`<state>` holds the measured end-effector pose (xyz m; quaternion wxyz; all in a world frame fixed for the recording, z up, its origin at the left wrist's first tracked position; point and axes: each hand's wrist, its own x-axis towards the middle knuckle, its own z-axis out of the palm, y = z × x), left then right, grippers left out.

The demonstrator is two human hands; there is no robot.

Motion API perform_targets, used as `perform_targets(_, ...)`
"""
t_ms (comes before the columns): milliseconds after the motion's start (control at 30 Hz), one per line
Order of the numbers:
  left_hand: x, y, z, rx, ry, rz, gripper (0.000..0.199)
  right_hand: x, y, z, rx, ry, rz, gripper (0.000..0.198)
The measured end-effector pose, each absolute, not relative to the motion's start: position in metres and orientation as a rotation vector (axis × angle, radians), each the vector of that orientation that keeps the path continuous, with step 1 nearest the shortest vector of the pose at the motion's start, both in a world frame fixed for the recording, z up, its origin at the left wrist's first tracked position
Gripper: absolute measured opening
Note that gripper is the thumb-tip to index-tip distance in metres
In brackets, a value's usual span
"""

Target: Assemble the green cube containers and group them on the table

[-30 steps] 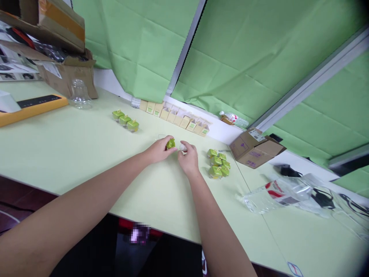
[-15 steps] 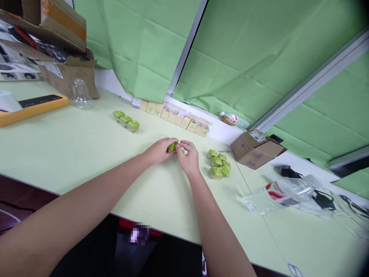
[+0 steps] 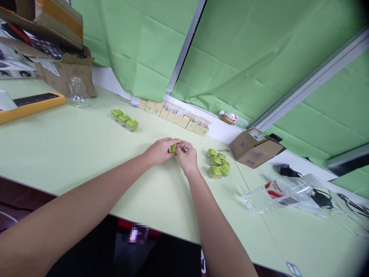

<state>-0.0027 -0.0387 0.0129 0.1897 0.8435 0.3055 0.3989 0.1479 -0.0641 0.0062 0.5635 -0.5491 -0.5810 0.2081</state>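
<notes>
the l hand (image 3: 159, 151) is curled almost closed, w/ a small green piece (image 3: 173, 147) in its grip, over the mid of the table (image 3: 86, 154). the r hand (image 3: 188, 156) is half curled, tips right by the piece; can't tell if it has hold of smth too, b/c the fingers hide it.

the piece could slip & drop if the l grip is loose, or bend if both hands squeeze too hard. the r arm could bump the green-top tubs (image 3: 219, 163) near it if it swings out.

the table is pale & smooth. 3 more green-top tubs (image 3: 123, 119) sit to the left, little card boxes (image 3: 173, 114) line the back, & a big bottle (image 3: 268, 197) lies on the right. green cloth (image 3: 138, 46) hangs behind.
</notes>
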Motion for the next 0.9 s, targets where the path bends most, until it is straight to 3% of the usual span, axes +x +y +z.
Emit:
perform_targets(267, -0.005, -0.04, 0.02, 2.28, 0.775, 1.121, 0.058, 0.145, -0.066, 0.006, -1.326, -1.512, 0.289, 0.011)
perform_targets(633, -0.004, -0.033, 0.01, 2.179, 0.885, 1.16, 0.042, 0.14, -0.073, 0.017, -1.325, -1.411, 0.313, 0.018)
perform_targets(900, -0.008, -0.025, -0.003, 2.18, 0.963, 1.021, 0.043, 0.151, -0.072, 0.02, -1.359, -1.188, 0.284, 0.018)
